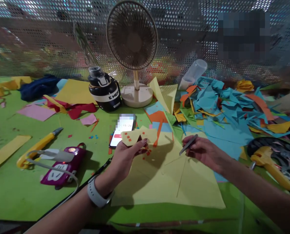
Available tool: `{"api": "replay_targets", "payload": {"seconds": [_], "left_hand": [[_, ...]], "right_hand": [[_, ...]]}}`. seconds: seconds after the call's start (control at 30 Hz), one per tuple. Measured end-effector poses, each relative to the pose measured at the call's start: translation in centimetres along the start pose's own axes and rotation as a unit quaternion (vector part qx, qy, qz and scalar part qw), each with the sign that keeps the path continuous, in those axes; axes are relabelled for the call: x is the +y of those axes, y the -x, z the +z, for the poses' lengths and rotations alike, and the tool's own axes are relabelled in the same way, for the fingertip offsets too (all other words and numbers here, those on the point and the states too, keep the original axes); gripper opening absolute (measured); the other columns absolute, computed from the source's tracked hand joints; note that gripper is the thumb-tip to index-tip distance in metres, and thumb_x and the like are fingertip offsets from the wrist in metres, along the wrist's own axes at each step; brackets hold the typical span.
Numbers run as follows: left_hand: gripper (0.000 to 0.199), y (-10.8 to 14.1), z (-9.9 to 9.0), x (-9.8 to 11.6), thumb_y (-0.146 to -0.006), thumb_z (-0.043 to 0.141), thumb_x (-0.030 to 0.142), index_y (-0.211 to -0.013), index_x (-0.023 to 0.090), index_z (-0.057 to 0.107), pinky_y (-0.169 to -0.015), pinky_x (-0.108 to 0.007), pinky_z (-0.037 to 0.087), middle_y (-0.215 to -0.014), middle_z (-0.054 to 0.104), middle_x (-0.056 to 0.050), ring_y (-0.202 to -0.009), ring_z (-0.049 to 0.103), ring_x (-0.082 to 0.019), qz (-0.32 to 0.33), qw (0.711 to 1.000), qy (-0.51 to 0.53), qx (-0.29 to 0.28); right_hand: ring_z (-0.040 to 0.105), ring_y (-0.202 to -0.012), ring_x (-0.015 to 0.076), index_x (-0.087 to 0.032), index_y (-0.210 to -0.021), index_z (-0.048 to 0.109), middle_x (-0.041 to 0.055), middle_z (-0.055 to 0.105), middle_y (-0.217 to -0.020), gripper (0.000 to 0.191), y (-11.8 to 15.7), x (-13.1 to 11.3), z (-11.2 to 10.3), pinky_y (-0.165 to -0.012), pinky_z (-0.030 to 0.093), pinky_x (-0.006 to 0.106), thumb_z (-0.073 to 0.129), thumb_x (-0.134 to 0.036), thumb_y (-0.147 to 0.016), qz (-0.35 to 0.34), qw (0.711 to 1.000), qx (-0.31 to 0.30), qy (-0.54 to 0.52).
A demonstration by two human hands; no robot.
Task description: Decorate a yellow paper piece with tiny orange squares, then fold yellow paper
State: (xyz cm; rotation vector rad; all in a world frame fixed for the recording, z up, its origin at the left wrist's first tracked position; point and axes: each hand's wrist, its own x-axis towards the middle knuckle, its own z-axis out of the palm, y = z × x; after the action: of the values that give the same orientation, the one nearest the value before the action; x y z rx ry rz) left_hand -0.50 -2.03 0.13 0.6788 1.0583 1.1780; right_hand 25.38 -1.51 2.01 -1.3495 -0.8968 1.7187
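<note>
Left hand (125, 157), spotted paper (133, 135) held near lower edge, right hand (203, 151), tool (189, 143).

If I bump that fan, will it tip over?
The fan might tip: its big head sits high on a thin pole. But its wide, flat base probably steadies it against small nudges.
</note>
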Motion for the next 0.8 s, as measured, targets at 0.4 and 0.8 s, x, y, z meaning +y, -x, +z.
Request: {"api": "replay_targets", "payload": {"seconds": [0.4,0.8], "left_hand": [[0.015,-0.4,-0.4,0.3,-0.069,0.077,0.023,-0.083,0.018,0.071,-0.063,-0.02,0.05,-0.083,0.071,-0.002,-0.074,0.064,-0.012,0.007,1.0,0.006,-0.001],[0.013,-0.8,-0.6,0.1,-0.07,0.076,0.023,-0.082,0.02,0.071,-0.061,-0.02,0.048,-0.082,0.071,-0.001,-0.071,0.063,-0.011,0.004,1.0,0.024,0.002]], "right_hand": [[0.064,-0.072,0.0162,-0.021,-0.093,0.07,0.0057,0.069,-0.083,0.026,-0.2,1.7,2.9,-0.063,0.052,0.027,0.049,-0.035,-0.091,-0.247,0.84,-0.106,0.47],[0.07,-0.066,0.0155,-0.018,-0.092,0.07,0.0043,0.074,-0.075,0.02,-2.2,3.8,7.1,-0.057,0.059,0.026,0.06,-0.033,-0.084,-0.18,0.938,-0.135,0.264]]}}
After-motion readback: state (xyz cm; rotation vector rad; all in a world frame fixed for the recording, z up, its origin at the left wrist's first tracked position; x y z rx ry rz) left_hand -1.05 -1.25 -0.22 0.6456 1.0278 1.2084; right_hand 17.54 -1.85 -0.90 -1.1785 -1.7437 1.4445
